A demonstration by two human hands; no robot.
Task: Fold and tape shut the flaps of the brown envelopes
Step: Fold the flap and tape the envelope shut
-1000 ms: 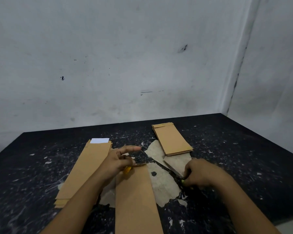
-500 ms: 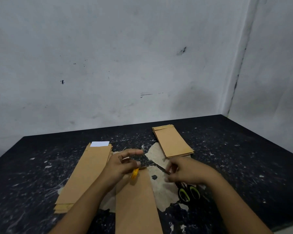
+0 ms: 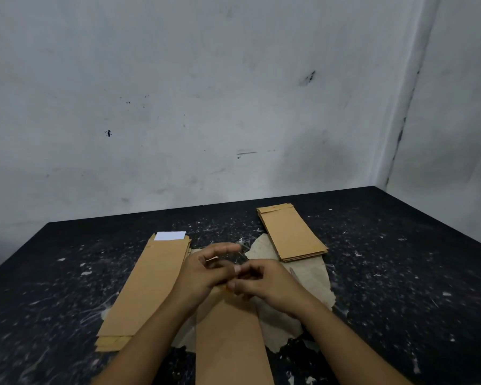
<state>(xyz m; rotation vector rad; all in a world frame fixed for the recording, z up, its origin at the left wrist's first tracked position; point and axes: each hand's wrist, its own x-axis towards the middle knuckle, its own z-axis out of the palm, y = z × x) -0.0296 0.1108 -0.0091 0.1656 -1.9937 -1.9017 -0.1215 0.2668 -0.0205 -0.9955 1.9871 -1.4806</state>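
Now | left hand (image 3: 206,273), right hand (image 3: 264,279) meet over brown envelope (image 3: 231,337) | fingers curled, grip unclear

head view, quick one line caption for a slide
Both hands meet over a brown envelope between two envelope stacks.

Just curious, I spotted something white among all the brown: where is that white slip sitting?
The white slip sticks out at the far end of the left envelope stack, left of the left hand.
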